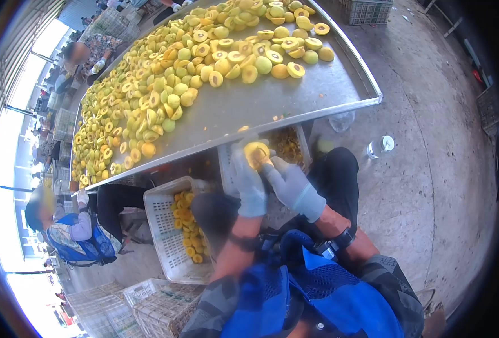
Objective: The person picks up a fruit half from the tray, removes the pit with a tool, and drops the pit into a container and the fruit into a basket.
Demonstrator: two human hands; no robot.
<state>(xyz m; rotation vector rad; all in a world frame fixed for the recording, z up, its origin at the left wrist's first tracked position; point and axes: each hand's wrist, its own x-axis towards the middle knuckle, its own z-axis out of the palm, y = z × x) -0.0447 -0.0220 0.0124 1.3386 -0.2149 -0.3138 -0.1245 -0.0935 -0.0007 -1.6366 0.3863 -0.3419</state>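
Observation:
My left hand [248, 186], in a pale glove, holds a halved yellow peach [256, 152] with its cut side up, below the table's near edge. Close against the fruit is my right hand [294, 188], also gloved, with its fingers closed. Whatever the right fingers grip is hidden. Many halved peaches [173, 73] with yellow flesh and greenish-yellow skin are heaped on the metal table [227, 115] in front of me; some show brown pits. Under my hands stands a pale crate [225, 169] with brownish scraps [288, 145] inside.
To my left, a white crate [162, 242] holds yellow fruit pieces. A person in a blue vest [86, 242] sits beyond it; others are along the far side. A clear cup [380, 147] is on the concrete floor [418, 186]. Stacked crates [162, 310] stand at lower left.

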